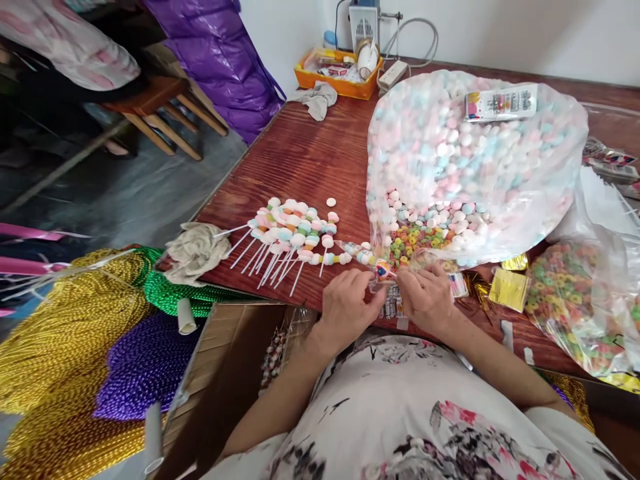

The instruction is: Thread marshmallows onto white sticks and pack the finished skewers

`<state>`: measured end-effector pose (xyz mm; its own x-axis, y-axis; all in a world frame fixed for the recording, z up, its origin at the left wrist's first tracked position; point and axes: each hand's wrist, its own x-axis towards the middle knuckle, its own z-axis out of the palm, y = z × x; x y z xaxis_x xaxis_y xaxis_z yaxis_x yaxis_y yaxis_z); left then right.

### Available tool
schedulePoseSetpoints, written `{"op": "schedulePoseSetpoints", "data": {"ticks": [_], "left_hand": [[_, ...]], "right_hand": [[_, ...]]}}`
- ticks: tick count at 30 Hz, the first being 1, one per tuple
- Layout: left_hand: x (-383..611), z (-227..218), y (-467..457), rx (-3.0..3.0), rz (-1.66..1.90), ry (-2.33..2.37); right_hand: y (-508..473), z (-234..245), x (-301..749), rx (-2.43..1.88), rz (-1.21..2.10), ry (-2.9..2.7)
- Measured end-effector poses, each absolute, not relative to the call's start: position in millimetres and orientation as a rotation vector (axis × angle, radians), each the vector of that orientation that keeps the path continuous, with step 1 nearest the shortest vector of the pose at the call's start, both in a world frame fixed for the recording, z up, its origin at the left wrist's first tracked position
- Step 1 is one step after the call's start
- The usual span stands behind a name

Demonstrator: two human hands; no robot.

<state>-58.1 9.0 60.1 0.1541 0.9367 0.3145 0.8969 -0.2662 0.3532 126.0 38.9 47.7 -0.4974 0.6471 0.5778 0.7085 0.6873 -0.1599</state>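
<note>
My left hand (350, 303) and my right hand (427, 299) meet at the table's front edge, fingers closed on a candy skewer in a clear printed wrapper (384, 269). Pastel candies show through the wrapper, which points away to the left. Left of my hands lies a pile of unwrapped candy skewers (290, 230) with white sticks. Just beyond my fingers, ring-shaped candies (413, 243) and round pastel candies (465, 213) spill at the mouth of a large clear bag (480, 147). Gold twist ties (509, 288) lie to the right of my right hand.
A crumpled cloth (197, 252) sits on the table's left corner. An orange tray (363, 85) stands at the back. At right is a bag of ring candies (575, 293). Below left are an open carton (220, 373) and bead strands (65, 333). Another person (75, 47) is at upper left.
</note>
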Motion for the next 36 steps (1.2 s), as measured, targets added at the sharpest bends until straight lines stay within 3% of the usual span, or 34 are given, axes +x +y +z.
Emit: {"op": "schedulePoseSetpoints", "data": {"ticks": [15, 26, 36], "left_hand": [[-57.8, 26.1, 13.2, 2.201, 0.492, 1.853], [-47.0, 28.1, 7.4, 2.443, 0.379, 1.935], [-48.7, 25.5, 3.2, 2.424, 0.197, 2.023]], "right_hand": [[13.5, 1.7, 117.9, -1.514, 0.621, -2.256], [18.0, 15.9, 110.4, -1.534, 0.767, -2.247], [13.8, 7.3, 101.7, -1.327, 1.114, -2.055]]}}
